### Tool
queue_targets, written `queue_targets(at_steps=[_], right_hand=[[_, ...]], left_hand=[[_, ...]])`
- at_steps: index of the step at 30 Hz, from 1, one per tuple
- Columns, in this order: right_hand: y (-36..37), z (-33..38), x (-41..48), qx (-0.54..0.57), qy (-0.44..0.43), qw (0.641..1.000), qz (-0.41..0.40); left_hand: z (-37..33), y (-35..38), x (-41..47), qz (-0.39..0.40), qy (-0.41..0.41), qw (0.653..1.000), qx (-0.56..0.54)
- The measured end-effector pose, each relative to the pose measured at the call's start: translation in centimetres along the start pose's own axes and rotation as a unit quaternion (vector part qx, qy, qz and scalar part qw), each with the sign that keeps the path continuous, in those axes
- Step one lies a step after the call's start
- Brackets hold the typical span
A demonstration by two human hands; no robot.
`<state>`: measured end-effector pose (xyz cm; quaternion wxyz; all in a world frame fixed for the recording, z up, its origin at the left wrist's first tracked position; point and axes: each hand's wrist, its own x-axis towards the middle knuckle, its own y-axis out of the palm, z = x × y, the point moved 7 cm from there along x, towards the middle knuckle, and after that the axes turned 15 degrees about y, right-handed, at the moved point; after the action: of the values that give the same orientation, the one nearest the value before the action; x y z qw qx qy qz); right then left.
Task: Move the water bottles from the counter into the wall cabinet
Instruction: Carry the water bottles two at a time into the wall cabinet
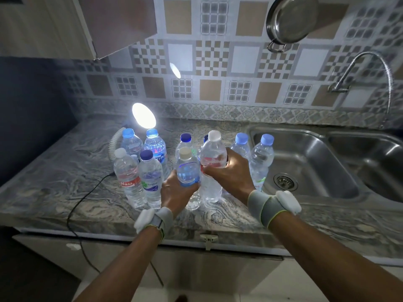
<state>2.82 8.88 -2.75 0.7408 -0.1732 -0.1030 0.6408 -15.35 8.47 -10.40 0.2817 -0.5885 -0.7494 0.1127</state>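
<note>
Marble counter (65, 203) mid-frame, left hand (174, 194) fingers wrapped around blue-labelled bottle (188, 171), right hand (234, 171) fingers curled around red-labelled bottle (212, 162), sink (309, 162) at right.

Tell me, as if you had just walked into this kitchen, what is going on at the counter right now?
A person stands at a marble-patterned counter crowded with upright water bottles. The left hand grips a bottle with a blue label; the right hand grips a taller bottle with a white cap. The other bottles stand untouched around them, beside a lit lamp and a steel sink. The wall cabinet hangs at upper left; no bottle has visibly reached it.
</note>
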Motion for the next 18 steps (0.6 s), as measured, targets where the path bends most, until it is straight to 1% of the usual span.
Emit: queue_targets(at_steps=[3,7,13,15,16,18], right_hand=[[-1.3,2.3,0.0,-0.001,-0.026,1.0,-0.007],[-3.6,5.7,-0.4,0.008,-0.063,0.998,-0.019],[-7.6,11.4,-1.5,-0.026,-0.112,0.991,-0.062],[-8.9,13.4,-1.8,-0.034,-0.128,0.989,-0.071],[-9.6,14.9,-1.9,-0.043,-0.142,0.986,-0.075],[-10.5,17.0,-2.3,-0.057,-0.163,0.982,-0.082]], left_hand=[[-2.0,-0.8,0.7,-0.009,0.017,1.0,-0.007],[-5.4,-3.1,1.7,-0.04,0.051,0.998,-0.02],[-12.2,-7.5,3.5,-0.076,0.12,0.989,-0.037],[-14.7,-8.9,4.2,-0.077,0.148,0.985,-0.048],[-16.5,-9.6,4.9,-0.077,0.175,0.98,-0.054],[-18.4,-10.7,5.7,-0.077,0.193,0.977,-0.049]])
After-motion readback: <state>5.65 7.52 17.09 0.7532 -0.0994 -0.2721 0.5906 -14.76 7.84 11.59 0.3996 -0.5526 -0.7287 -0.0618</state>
